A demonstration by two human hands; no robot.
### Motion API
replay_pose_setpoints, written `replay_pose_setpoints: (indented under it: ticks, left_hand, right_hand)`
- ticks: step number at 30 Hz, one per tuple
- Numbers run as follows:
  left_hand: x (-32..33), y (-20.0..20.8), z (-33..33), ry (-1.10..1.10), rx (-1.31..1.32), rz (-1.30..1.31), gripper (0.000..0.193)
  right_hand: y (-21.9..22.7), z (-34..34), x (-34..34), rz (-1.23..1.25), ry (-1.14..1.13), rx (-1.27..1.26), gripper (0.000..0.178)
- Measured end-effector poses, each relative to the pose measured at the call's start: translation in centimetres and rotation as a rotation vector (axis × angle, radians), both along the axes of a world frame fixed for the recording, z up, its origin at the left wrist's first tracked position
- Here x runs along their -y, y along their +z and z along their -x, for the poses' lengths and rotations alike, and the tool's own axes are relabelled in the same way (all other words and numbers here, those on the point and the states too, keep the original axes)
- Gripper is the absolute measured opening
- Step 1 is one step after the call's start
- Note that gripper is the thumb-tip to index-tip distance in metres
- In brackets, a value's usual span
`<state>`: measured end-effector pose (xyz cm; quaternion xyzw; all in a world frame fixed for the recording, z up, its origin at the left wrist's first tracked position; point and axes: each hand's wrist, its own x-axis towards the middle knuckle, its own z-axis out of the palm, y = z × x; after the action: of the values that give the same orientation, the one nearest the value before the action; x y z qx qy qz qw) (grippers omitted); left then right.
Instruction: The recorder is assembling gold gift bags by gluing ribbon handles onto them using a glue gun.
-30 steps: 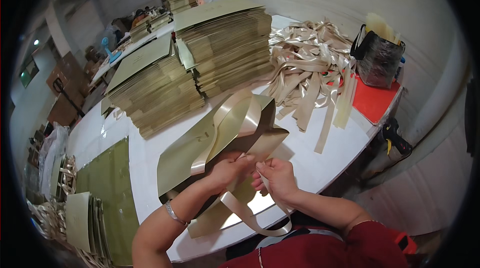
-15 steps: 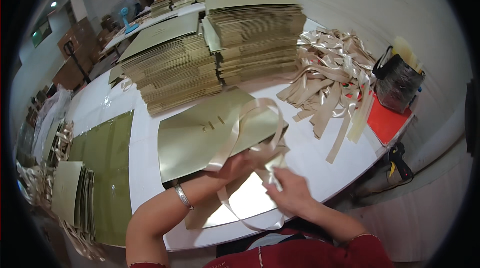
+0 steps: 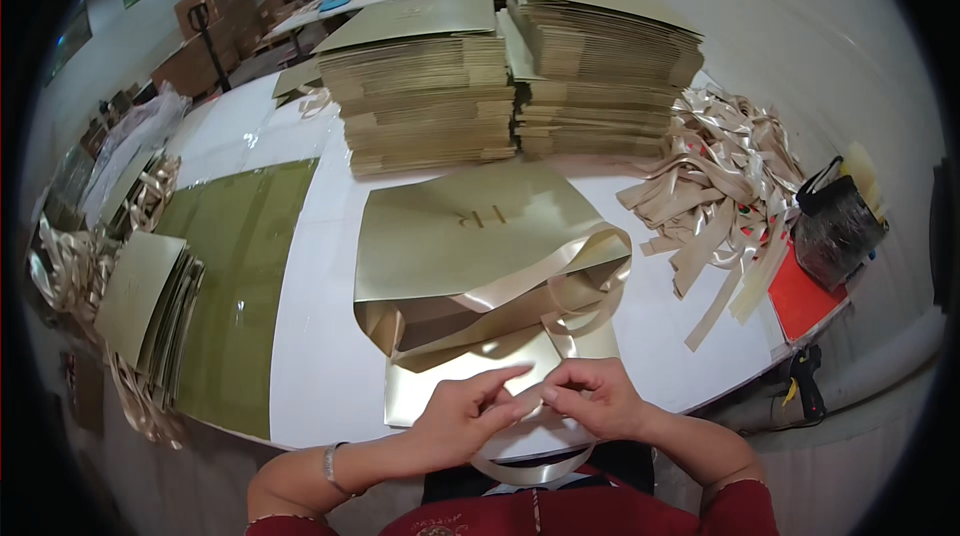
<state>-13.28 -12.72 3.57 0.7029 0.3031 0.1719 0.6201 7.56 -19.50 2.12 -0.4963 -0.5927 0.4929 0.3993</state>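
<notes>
A gold paper bag lies on the table with its mouth gaping toward me. One satin ribbon handle loops over its upper panel; the nearer panel lies flat, glossy with reflected light. Just in front of the mouth, my left hand and my right hand meet fingertip to fingertip. Both pinch a pale satin ribbon, mostly hidden by the fingers. A loop of ribbon hangs below them at the table's near edge.
Tall stacks of flat gold bags stand behind. To the right lie a heap of loose ribbons, a dark container on a red sheet, and a glue gun beside the table edge. Bags with ribbon handles lean at left.
My hands have drawn out of the bag's mouth toward me and come together. The bag's mouth now gapes wider, and the ribbon handle rests over its right side. The view has shifted.
</notes>
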Motion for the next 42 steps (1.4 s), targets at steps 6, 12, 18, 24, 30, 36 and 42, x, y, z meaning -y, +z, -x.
replay_pose_setpoints:
  ticks: [6, 12, 18, 24, 30, 36, 42]
  left_hand:
    - [-2.9, -4.5, 2.8, 0.449, 0.188, 0.418, 0.010]
    - [-5.4, -5.6, 2.0, 0.600, 0.386, 0.513, 0.018]
    - [-4.8, -5.0, 1.7, 0.519, 0.350, 0.578, 0.018]
    - [-4.7, -4.0, 0.0, 0.657, 0.277, 0.576, 0.030]
    - [-4.7, -5.1, -0.1, 0.676, 0.311, 0.510, 0.032]
    - [-4.6, -4.9, -0.1, 0.588, 0.254, 0.561, 0.031]
    - [-5.6, -6.1, 0.8, 0.443, 0.196, 0.646, 0.030]
  right_hand:
    - [-1.2, 3.0, -9.8, -0.641, 0.023, 0.719, 0.036]
    - [-1.1, 0.3, -16.2, -0.242, 0.388, 0.806, 0.042]
    - [4.0, 2.4, -16.8, 0.213, 0.123, 0.434, 0.048]
    - [1.3, 3.1, -18.8, 0.452, 0.090, 0.345, 0.056]
    - [2.9, 4.1, -17.4, 0.490, 0.146, 0.336, 0.063]
    - [3.4, 4.2, -15.8, 0.515, 0.114, 0.357, 0.070]
    - [1.7, 3.4, -14.2, 0.487, 0.124, 0.306, 0.062]
